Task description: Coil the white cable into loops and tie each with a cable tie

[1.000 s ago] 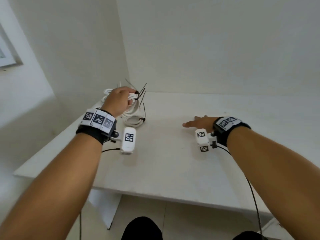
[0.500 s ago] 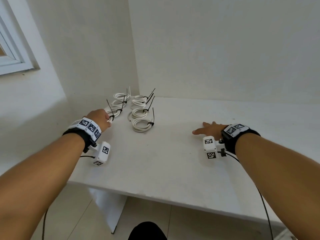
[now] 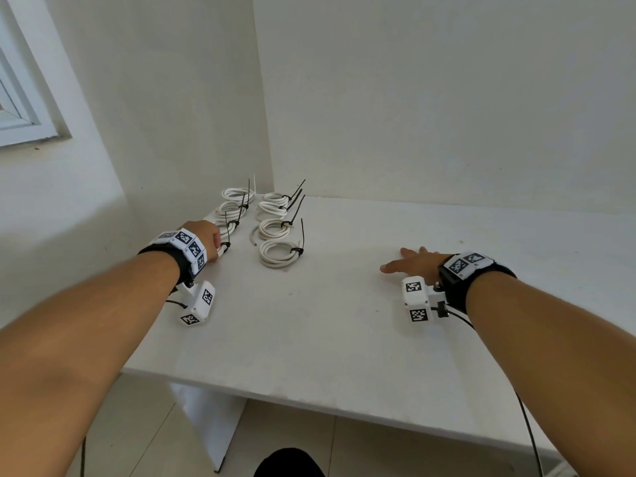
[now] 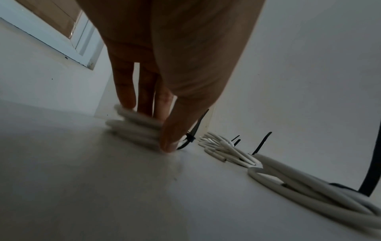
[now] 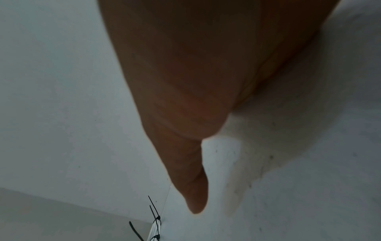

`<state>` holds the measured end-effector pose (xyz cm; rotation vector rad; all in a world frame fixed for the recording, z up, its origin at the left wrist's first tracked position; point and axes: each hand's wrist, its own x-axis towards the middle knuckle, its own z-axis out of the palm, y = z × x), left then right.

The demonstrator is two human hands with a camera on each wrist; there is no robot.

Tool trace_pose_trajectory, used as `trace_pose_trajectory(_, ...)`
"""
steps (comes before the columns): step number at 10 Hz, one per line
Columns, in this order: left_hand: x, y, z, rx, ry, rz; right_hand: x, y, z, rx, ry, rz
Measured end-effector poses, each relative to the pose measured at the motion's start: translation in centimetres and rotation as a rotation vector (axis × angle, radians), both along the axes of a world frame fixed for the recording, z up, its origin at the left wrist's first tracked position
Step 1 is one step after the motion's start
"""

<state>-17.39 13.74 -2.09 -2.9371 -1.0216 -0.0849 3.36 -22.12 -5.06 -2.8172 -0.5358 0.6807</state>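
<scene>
Several white cable coils, each bound with a black cable tie, lie in two rows at the table's far left corner; the nearest of the right row (image 3: 278,253) lies flat. My left hand (image 3: 206,235) sits at the near end of the left row. In the left wrist view, thumb and fingers (image 4: 125,91) pinch a tied white coil (image 4: 134,130) that rests on the table (image 4: 103,195). Its black tie (image 4: 193,130) sticks up beside the thumb. My right hand (image 3: 413,263) lies flat on the table, fingers straight, holding nothing; its thumb (image 5: 195,195) shows in the right wrist view.
The white table (image 3: 309,339) stands in a corner, with walls close behind and to the left of the coils. A window frame (image 3: 20,108) is on the left wall. The table's front edge runs near my forearms, with tiled floor below.
My left hand has carried a tied coil from the back corner toward me and set it down at the near end of the left row. The right hand stayed flat.
</scene>
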Motion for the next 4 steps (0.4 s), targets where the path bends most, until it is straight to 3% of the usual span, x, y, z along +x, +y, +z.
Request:
trace_pose_trajectory(3, -0.94, -0.11, -0.01, -0.055, -0.043, 0.021, -0.17, -0.05, 0.04, -0.002, -0.012, 0.008)
trace_pose_trajectory(4, -1.19, -0.43, 0.18, -0.080, -0.165, 0.035, -0.59, -0.05, 0.33, -0.013, -0.019, 0.021)
